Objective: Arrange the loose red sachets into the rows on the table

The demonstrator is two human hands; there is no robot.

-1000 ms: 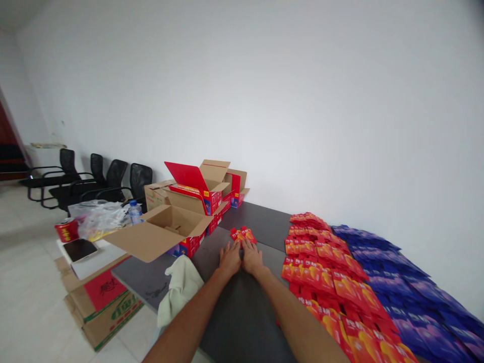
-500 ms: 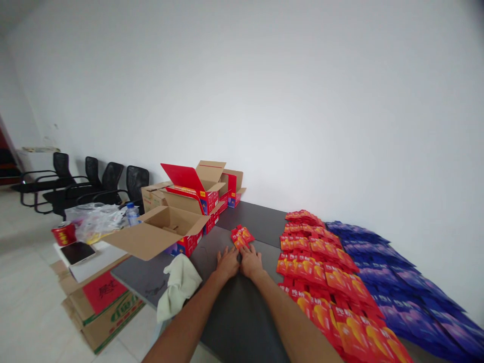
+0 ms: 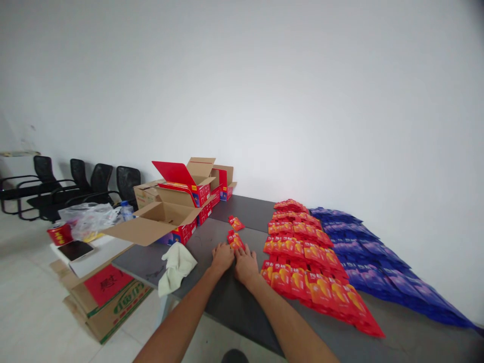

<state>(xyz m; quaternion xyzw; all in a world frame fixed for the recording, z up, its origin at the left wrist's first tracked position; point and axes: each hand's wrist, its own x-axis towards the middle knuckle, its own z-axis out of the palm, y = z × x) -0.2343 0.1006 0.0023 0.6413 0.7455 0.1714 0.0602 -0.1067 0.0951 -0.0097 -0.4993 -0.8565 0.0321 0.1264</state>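
A small red pouch with an orange print [image 3: 235, 239] lies on the dark table just beyond my fingertips. My left hand [image 3: 222, 257] has its fingers curled at the pouch's near left edge. From the other side my right hand [image 3: 245, 264] closes on the near right edge. The pouch's near end is partly hidden by my fingers. A second red pouch [image 3: 236, 223] lies flat a little farther out, apart from both hands. Overlapping rows of red pouches [image 3: 302, 247] stretch away to the right, with rows of blue-purple pouches [image 3: 370, 257] beyond them.
An open carton [image 3: 180, 216] stands on the table's left, other red cartons [image 3: 204, 189] behind it. A pale cloth [image 3: 177, 267] hangs over the near left edge. Left of the table, a phone [image 3: 75, 249], a red can and a plastic bag [image 3: 88, 219] rest on stacked boxes.
The two red pouches, together before, now lie apart, one nearer my hands. My fingers have gone from outstretched to curled at the nearer pouch. The view has shifted right and back.
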